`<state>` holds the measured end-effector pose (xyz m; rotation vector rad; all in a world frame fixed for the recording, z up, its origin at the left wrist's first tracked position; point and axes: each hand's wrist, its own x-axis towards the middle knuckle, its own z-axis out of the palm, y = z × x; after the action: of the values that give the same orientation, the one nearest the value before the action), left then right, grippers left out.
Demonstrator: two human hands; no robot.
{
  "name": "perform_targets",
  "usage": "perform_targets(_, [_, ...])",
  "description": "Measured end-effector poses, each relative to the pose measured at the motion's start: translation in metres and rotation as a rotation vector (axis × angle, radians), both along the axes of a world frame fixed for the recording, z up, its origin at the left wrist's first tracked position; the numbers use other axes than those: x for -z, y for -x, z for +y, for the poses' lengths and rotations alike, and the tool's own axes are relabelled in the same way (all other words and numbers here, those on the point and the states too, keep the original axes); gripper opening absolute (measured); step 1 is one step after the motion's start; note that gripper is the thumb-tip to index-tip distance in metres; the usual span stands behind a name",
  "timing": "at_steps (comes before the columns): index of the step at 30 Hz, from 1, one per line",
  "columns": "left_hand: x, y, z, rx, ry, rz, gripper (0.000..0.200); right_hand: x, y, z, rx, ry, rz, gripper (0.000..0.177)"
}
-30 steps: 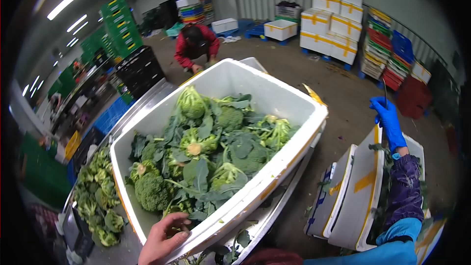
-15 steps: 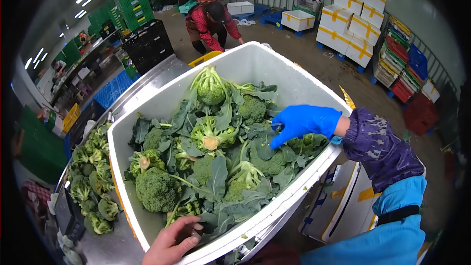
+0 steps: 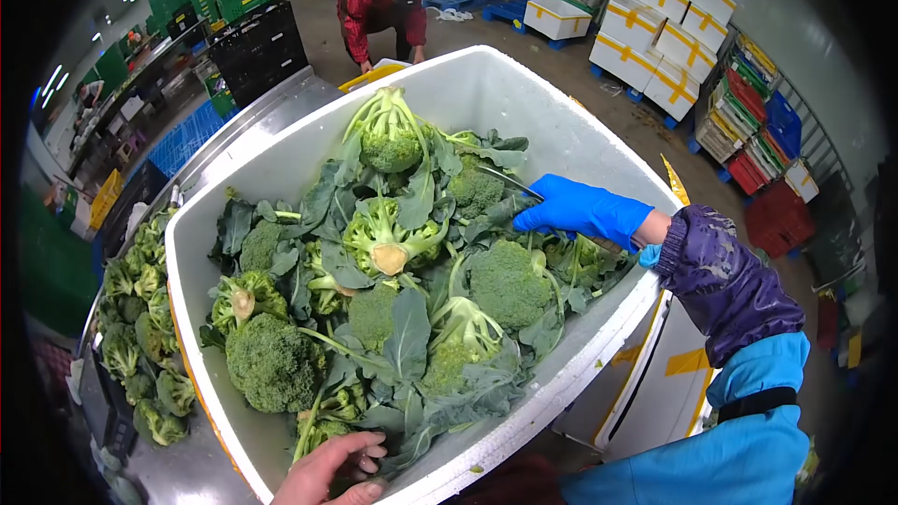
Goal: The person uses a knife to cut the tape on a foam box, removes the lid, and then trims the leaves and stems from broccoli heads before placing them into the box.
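Observation:
A big white foam box (image 3: 468, 93) is filled with leafy broccoli heads (image 3: 510, 281). My right hand (image 3: 585, 210), in a blue glove, is inside the box at its right side. It grips a knife (image 3: 505, 180) whose blade points left over the leaves toward a head near the back. My bare left hand (image 3: 327, 472) is at the box's near rim, fingers curled over the edge and touching leaves.
Trimmed broccoli (image 3: 140, 337) lies on the steel table (image 3: 271, 126) left of the box. A person in red (image 3: 379, 5) bends over beyond it. Taped foam boxes (image 3: 655, 28), coloured crates (image 3: 748, 112), black crates (image 3: 257, 51). White foam pieces (image 3: 655, 393) stand at my right.
My right hand came down from the raised position at the right, reached into the box with the knife and moved further left over the broccoli. The left hand stayed at the rim.

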<state>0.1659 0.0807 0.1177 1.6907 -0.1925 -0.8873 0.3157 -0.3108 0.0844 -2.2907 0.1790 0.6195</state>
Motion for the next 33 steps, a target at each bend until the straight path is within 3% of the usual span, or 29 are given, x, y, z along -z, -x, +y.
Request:
perform_targets(9, [-0.007, -0.001, 0.000, 0.000, 0.013, 0.042, 0.044, -0.017, 0.004, 0.007, 0.145, -0.071, -0.195, 0.021])
perform_targets(13, [-0.007, -0.001, 0.000, -0.003, 0.008, 0.050, 0.044, -0.025, 0.004, 0.001, 0.130, -0.288, -0.169, 0.018])
perform_targets(16, [-0.008, -0.002, -0.001, 0.017, -0.008, 0.008, 0.045, -0.028, 0.007, 0.006, 0.204, -0.478, -0.314, 0.015])
perform_targets(20, [-0.008, -0.002, 0.000, 0.018, 0.017, 0.010, 0.044, -0.033, 0.010, 0.013, 0.341, -0.400, -0.453, 0.014])
perform_targets(24, [-0.005, -0.001, 0.003, -0.014, 0.027, 0.005, 0.043, -0.044, 0.013, 0.009, 0.331, -0.492, -0.665, 0.014])
perform_targets(29, [-0.009, -0.003, 0.002, 0.047, 0.019, -0.049, 0.044, -0.059, 0.014, -0.006, 0.588, -0.557, -0.871, 0.017])
perform_targets(31, [-0.006, -0.001, 0.003, 0.037, 0.029, -0.026, 0.045, -0.050, 0.001, -0.055, 0.528, -0.971, -0.985, 0.023])
perform_targets(33, [-0.004, -0.001, 0.002, 0.046, 0.036, -0.001, 0.045, -0.043, 0.000, -0.075, 0.597, -1.148, -0.894, 0.025])
